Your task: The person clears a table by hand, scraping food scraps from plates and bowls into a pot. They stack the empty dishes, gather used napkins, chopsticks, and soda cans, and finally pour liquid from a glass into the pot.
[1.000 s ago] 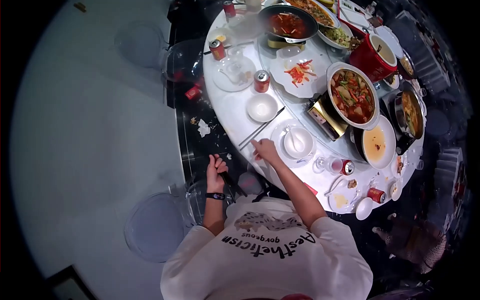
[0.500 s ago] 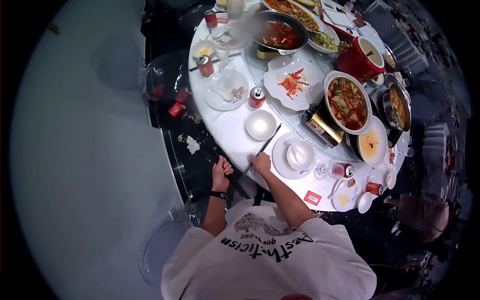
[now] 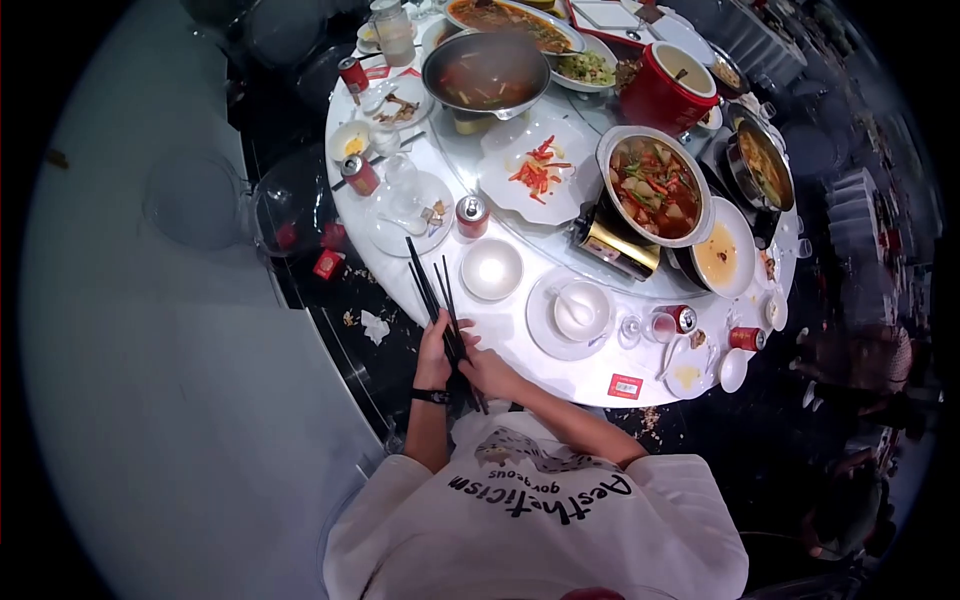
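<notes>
A bundle of black chopsticks (image 3: 424, 284) stands in my left hand (image 3: 435, 352), whose wrist wears a dark band. The fingers are wrapped round the sticks, which fan apart at their far ends. My right hand (image 3: 488, 371) presses against the same bundle from the right, closed on chopsticks beside my left fingers. Which sticks belong to which hand is hard to separate. Both hands are at the near edge of the round white table (image 3: 480, 325). Just beyond them lies an empty white bowl (image 3: 492, 269), and to the right a bowl with a spoon (image 3: 582, 310) sits on a plate.
Red cans (image 3: 472, 216) stand among used dishes. A stew pot (image 3: 655, 186), a gold portable burner (image 3: 616, 249), a dark wok (image 3: 487, 74) and a red tub (image 3: 667, 88) crowd the table's middle. Clear plastic chairs and floor litter (image 3: 374, 327) lie to the left.
My right hand has lifted chopsticks off the table beside the bowl and moved left to my left hand. The sticks now stand together, and the view has shifted.
</notes>
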### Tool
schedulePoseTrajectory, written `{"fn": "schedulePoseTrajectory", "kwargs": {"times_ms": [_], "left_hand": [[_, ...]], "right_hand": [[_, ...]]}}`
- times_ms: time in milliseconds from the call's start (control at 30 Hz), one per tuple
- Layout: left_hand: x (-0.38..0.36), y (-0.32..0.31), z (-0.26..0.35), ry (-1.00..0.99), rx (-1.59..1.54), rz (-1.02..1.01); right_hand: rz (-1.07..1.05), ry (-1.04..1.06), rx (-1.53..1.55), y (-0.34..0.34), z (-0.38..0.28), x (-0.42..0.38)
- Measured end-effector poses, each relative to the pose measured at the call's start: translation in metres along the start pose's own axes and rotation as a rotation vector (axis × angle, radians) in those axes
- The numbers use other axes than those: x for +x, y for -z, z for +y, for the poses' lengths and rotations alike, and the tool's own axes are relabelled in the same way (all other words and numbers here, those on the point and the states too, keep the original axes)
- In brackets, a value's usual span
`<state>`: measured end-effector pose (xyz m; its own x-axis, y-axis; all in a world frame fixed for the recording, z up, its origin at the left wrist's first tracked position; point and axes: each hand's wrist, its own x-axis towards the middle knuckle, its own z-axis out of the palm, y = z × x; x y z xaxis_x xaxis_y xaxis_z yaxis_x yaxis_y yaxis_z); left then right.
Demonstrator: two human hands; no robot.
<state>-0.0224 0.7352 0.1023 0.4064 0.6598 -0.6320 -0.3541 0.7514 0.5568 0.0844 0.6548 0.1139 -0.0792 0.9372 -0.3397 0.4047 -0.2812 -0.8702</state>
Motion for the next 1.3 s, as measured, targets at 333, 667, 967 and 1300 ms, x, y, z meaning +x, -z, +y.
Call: {"fn": "schedulePoseTrajectory", "kwargs": {"times_ms": [333,667,967,1300], "left_hand": [[0.012,0.067,0.034,-0.160,-0.227,0.071],[-0.010,0.076,0.016,-0.109,-0.235,0.099],[0.003,0.069,0.014,-0.070,-0.144,0.138],[0.009,0.054,0.018,-0.083,-0.091,0.104]], "right_hand": [[0.623,-0.355,1.471,0.163,0.089,0.109],[0.634,-0.002,1.618,0.185,0.127,0.167],[0.561,0.069,1.492,0.165,0.061,0.122],[0.476,-0.038,1.408,0.145,0.007,0.019]]}}
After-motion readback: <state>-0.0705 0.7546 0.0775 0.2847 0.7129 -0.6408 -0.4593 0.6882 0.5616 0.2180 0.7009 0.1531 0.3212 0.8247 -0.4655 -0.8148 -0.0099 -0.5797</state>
